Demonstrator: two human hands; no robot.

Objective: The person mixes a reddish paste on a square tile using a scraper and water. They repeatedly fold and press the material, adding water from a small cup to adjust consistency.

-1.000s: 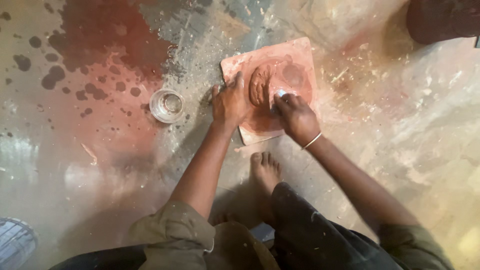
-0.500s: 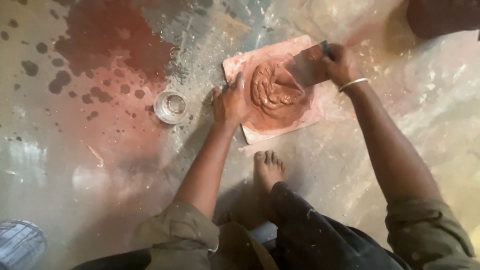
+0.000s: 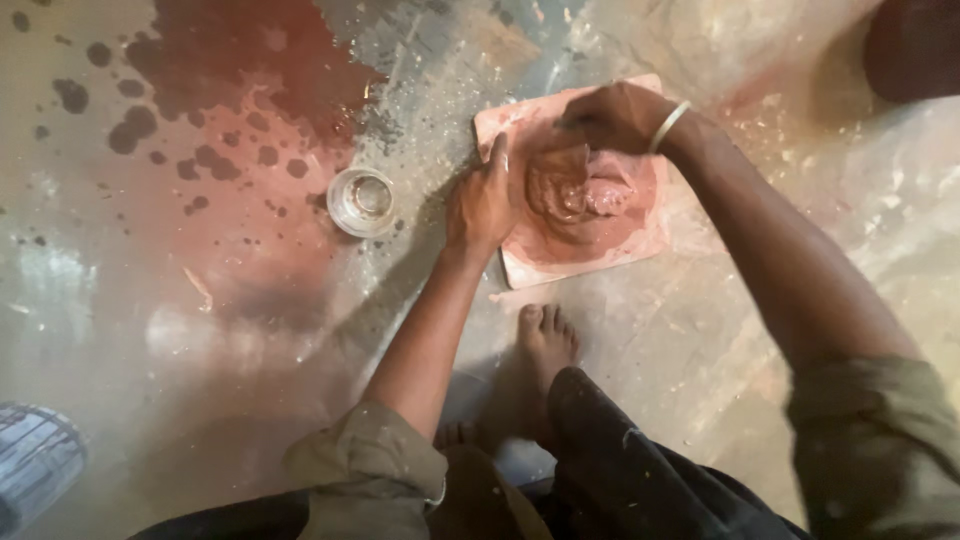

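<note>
A square pinkish slab (image 3: 645, 238) lies on the floor with a mound of wet reddish-brown paste (image 3: 575, 192) on it. My left hand (image 3: 485, 205) grips the slab's left edge, thumb up along the rim. At the far side of the mound, my right hand (image 3: 620, 115), with a metal bangle on the wrist, is closed around a flat scraper. Its blade is mostly hidden under the fingers and seems to press into the paste.
A small clear glass cup (image 3: 362, 200) stands on the floor left of the slab. My bare foot (image 3: 545, 345) rests just below the slab. Red stains (image 3: 250, 70) cover the far floor. A dark object (image 3: 915, 45) sits top right, a grid-patterned thing (image 3: 35, 460) bottom left.
My right hand moved from the slab's near right side up across the paste to its far edge, then left over the mound. The paste is more heaped. My left hand stayed on the slab's edge.
</note>
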